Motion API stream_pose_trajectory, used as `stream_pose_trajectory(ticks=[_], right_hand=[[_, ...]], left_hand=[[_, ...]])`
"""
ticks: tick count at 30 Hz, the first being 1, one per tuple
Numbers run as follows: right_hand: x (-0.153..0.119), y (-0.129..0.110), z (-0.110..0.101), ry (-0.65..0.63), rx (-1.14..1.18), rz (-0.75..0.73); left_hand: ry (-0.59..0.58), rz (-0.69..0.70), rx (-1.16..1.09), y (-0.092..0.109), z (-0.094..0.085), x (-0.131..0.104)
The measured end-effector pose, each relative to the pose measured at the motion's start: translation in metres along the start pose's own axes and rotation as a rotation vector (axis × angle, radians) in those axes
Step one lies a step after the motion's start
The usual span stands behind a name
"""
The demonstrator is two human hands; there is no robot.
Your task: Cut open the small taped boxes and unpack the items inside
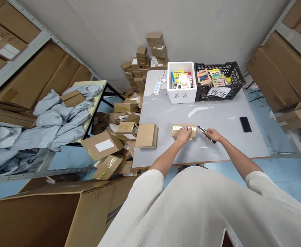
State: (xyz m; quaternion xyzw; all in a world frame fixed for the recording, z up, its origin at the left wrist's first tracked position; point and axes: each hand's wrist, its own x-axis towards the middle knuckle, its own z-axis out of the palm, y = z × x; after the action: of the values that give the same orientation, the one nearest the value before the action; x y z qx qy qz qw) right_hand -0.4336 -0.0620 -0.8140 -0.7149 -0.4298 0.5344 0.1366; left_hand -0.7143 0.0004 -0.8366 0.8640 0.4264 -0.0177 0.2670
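A small cardboard box [194,132] with shiny tape along its top lies near the front of the grey table [163,144]. My left hand [183,134] rests over the box's middle, fingers bent and gripping it. Just to the right, my right hand [213,134] is closed around a black and yellow utility knife [204,131]. The knife's blade points left toward the box's right end and appears slightly apart from it. At the table's left side lies a larger flat cardboard box [145,136].
A white foam box [181,96] and a black crate [239,84], both holding books, stand at the table's back. A phone [245,124] lies right; a power strip [157,88] lies back left. Cardboard boxes [106,147] pile up left of the table; grey parcels [60,116] lie beyond.
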Motion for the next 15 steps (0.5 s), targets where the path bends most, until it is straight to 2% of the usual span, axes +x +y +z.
stream_pose_trajectory(ticks=[8, 15], right_hand=[[-0.007, 0.002, -0.002, 0.080, -0.067, -0.129], [-0.016, -0.005, 0.004, 0.107, -0.406, -0.334]], left_hand=[[0.153, -0.130, -0.071, 0.002, -0.006, 0.007], [0.070, -0.163, -0.064, -0.002, -0.007, 0.026]])
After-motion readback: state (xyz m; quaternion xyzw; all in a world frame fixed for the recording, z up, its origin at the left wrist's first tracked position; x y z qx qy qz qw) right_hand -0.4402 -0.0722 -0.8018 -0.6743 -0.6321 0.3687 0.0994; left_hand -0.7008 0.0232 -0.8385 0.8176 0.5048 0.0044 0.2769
